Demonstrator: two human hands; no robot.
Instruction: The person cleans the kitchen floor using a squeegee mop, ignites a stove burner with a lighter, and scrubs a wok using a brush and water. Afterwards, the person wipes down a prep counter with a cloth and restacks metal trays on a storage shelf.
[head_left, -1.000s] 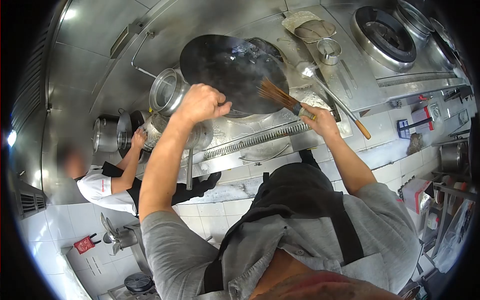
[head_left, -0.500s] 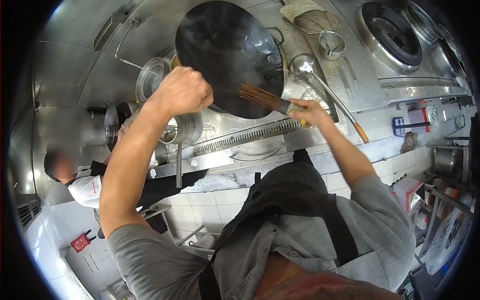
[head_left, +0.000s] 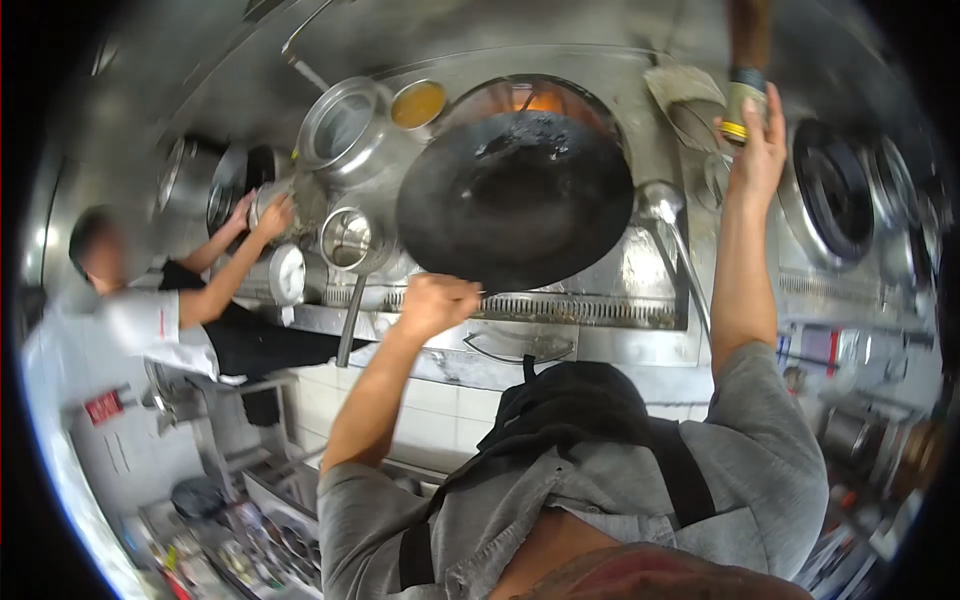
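My left hand [head_left: 437,305] is closed around the near edge of a large black wok [head_left: 515,205], where its handle would be hidden by my fingers. The wok sits low over the burner [head_left: 600,110], and an orange glow shows behind its far rim. My right hand [head_left: 757,140] is raised at the upper right and grips the banded end of a bamboo brush [head_left: 747,85]. The brush's bristles are blurred near the top edge. Some wet shine lies on the far inner side of the wok.
A steel pot [head_left: 345,130], a bowl of yellow liquid [head_left: 418,104] and a long-handled pot [head_left: 350,240] stand left of the wok. A ladle [head_left: 661,203] lies right. Another person [head_left: 150,310] works at the far left. A second burner [head_left: 835,195] is right.
The wok has come down and levelled, with the burner glow now showing. My left hand has moved down and toward me with it. My right hand has lifted the brush up and to the right.
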